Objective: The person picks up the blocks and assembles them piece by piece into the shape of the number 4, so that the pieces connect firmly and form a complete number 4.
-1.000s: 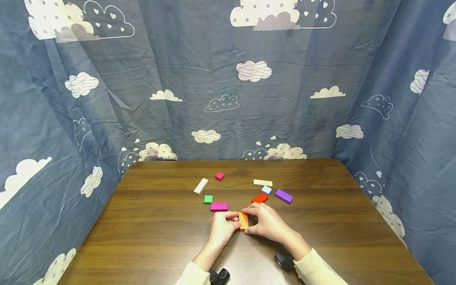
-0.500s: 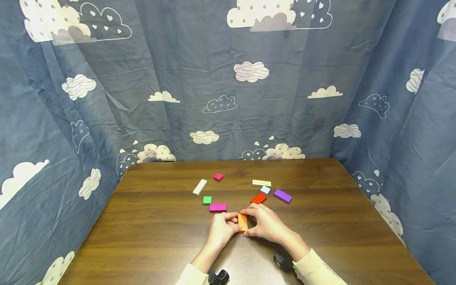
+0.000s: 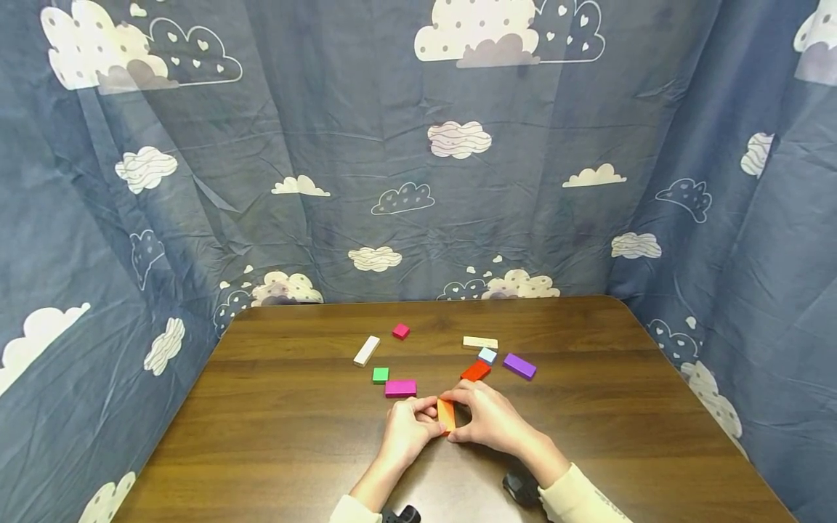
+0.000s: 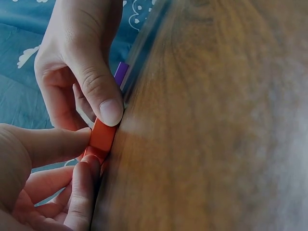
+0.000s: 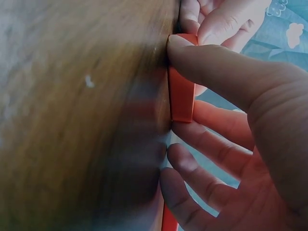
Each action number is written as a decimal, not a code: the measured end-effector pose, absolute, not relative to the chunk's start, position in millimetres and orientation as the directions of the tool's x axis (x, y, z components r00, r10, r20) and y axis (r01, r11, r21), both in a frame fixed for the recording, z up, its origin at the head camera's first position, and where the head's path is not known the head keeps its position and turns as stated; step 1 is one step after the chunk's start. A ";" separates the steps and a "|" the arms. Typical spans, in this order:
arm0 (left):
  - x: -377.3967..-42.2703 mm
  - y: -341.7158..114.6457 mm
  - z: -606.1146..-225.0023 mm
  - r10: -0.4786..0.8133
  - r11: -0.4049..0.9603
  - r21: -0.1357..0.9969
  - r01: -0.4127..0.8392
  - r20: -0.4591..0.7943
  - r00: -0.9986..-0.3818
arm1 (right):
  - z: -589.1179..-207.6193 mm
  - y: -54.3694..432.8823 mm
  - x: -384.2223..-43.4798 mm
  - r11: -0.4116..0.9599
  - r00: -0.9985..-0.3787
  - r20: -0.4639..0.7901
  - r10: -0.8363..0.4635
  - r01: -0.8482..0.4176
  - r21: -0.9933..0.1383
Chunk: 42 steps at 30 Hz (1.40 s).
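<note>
Both hands are on one small orange block lying flat near the middle of the table. My left hand holds it from the left, thumb and forefinger at its near and far corners. From the right, my right hand grips it lengthwise, the thumb on the near end and the forefinger on the far end. In the right wrist view, the orange block shows its long side between that thumb and forefinger, while the other fingers are spread loosely. A magenta block lies just beyond the left hand, and a red block beyond the right.
Further back on the wooden table lie a green block, a white block, a crimson block, a cream block, a light blue block and a purple block. A cloud-patterned curtain surrounds the table.
Hands and orange block keep nearly the same place on the table. The head view has tilted slightly, so everything sits a little lower in it.
</note>
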<state>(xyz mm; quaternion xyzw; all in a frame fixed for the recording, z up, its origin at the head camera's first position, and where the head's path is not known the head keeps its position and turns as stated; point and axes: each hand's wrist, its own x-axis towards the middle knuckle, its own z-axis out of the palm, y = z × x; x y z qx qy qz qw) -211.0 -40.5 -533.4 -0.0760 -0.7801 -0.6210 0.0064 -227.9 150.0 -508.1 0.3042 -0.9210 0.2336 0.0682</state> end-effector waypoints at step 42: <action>-212.8 -40.3 -534.2 0.085 0.288 0.947 0.145 0.126 -0.988 | -471.9 167.8 -255.3 0.713 -0.850 0.325 -0.416 -0.526 -0.464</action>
